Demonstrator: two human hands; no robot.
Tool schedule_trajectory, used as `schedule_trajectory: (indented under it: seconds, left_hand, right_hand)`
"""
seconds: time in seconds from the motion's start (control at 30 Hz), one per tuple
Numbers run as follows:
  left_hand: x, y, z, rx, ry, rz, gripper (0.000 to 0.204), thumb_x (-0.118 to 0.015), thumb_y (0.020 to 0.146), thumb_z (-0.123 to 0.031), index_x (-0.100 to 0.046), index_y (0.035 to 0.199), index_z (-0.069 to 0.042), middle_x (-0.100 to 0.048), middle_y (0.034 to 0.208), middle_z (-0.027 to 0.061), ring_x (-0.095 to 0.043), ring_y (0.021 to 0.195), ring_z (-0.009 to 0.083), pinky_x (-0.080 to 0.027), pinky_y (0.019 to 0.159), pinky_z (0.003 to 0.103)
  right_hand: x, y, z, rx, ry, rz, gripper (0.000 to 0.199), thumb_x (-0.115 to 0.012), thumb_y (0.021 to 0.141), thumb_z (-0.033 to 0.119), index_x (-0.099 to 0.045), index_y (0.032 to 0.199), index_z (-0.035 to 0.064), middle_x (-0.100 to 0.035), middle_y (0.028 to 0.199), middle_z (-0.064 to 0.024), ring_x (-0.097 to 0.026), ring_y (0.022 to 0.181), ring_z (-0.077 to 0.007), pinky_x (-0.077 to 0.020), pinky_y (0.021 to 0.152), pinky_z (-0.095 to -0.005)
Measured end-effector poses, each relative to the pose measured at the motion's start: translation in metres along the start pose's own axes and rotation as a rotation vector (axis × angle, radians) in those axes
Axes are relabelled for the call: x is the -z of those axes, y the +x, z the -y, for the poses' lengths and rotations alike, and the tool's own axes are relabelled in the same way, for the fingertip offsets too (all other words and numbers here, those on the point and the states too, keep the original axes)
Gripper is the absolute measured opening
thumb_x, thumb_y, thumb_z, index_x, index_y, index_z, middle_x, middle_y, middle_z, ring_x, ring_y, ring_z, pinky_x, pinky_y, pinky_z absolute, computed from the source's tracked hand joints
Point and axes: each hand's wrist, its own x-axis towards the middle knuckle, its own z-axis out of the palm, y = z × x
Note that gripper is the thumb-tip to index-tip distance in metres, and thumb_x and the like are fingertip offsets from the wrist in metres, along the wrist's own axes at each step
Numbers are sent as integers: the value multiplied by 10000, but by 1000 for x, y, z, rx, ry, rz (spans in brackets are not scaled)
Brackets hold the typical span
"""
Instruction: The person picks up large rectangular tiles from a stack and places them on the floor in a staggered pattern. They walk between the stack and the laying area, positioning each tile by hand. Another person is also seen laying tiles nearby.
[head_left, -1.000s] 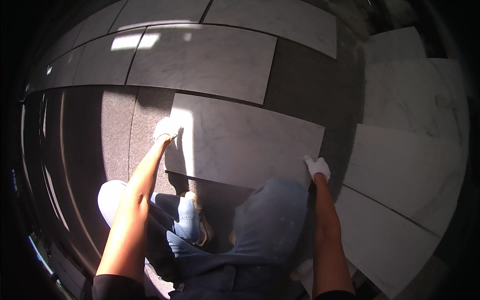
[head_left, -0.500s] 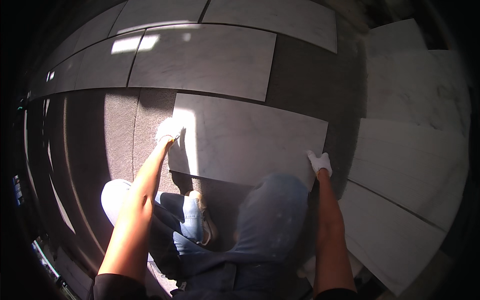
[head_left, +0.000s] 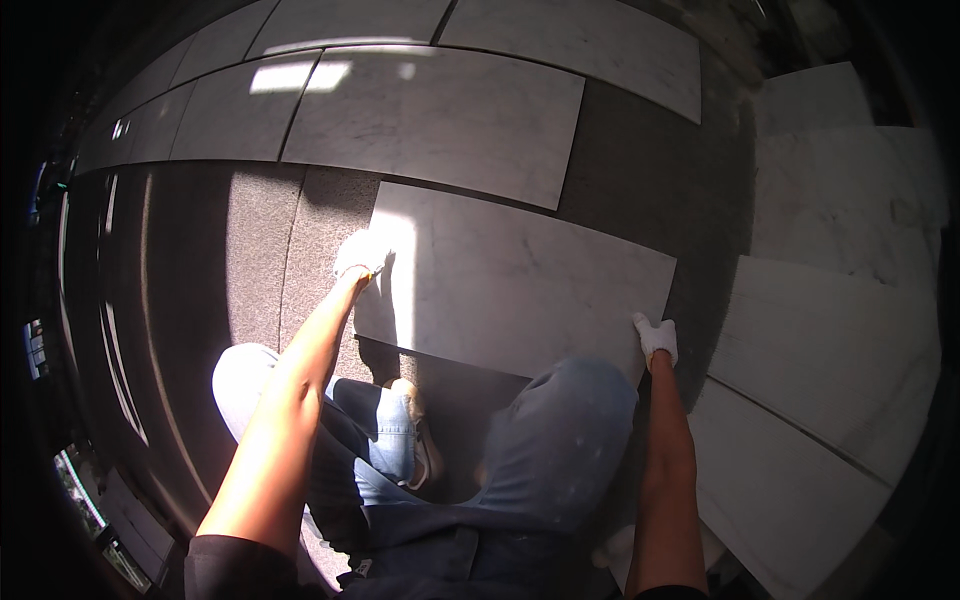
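Since a second ago little has shifted: left hand (head_left: 362, 253) and right hand (head_left: 656, 338) still grip opposite edges of the marble tile (head_left: 520, 280) over the floor (head_left: 250, 250); likely heavy, rigid, brittle.

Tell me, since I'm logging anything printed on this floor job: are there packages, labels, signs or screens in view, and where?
None can be made out. The view shows only pale marble tiles on a dark floor, with the gloved left hand and gloved right hand at one tile's edges. Small blurred shapes at the far left rim are too indistinct to tell.
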Motion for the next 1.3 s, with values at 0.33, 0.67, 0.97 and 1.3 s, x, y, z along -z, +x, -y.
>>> schedule_trajectory:
  seconds: [0.33,0.67,0.97,1.3]
  left_hand:
    - [-9,1,1,38,-48,-43,308,-591,868,-350,-777,907,-107,-729,938,184,-711,857,366,-563,784,449]
    - [1,-4,-7,113,-7,-6,354,-603,882,-392,-772,933,-85,-735,932,192,-725,874,366,-578,789,440]
    - [-8,-3,3,106,-72,-28,355,-596,881,-380,-767,920,-72,-729,942,201,-713,883,373,-568,786,448]
    - [-13,-5,0,215,-121,-43,369,-599,876,-412,-773,919,-90,-736,963,185,-722,923,352,-576,821,438]
  right_hand:
    - [-12,11,-11,4,-15,-28,1025,-721,782,649,-427,1453,-68,-500,1470,-258,-491,1369,-369,-415,1091,-410]
    - [0,-10,2,-43,-20,9,1033,-713,787,655,-409,1477,-51,-472,1500,-250,-469,1386,-374,-402,1105,-422]
    - [10,-27,8,-32,-10,16,991,-708,799,648,-438,1455,-44,-483,1490,-247,-482,1375,-372,-405,1105,-434]
    - [-11,-14,-1,-42,-128,-93,868,-705,795,659,-524,1391,54,-569,1413,-176,-557,1297,-364,-467,1033,-492]
